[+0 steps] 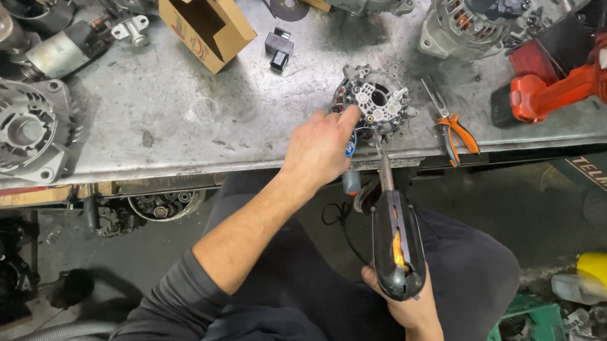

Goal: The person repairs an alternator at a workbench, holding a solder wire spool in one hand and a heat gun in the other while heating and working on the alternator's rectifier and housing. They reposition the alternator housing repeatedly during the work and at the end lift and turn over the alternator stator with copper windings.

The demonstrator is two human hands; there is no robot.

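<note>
Soldering at the alternator point(375, 110) on the bench's point(200, 112) near edge.
Left hand point(317, 148) steadies it, fingers pinching a small blue piece; right hand point(409, 301) grips the soldering gun point(393, 239), whose tip needs holding steady on the joint.

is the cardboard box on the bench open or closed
Open. The cardboard box lies on the metal bench with its flaps spread, and its dark, seemingly empty inside shows through the opening.
</note>
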